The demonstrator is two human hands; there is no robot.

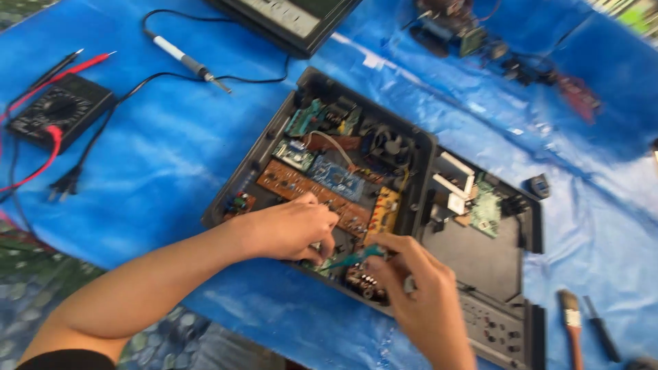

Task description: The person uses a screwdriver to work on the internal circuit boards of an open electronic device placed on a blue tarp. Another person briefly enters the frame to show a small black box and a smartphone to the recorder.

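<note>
You get bright, even daylight with only soft shadows under the hands. The blue tarp (171, 171) shows pale glare patches. Slight motion blur softens everything, worst at the top right corner and the far edges.

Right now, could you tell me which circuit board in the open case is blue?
The blue circuit board at the case's centre; its neighbours are brown, green or yellow.

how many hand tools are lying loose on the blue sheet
3 that I can make out: a soldering iron at top left, a paintbrush at bottom right, and a black-handled tool just right of the brush. Others may lie outside the frame.
</note>
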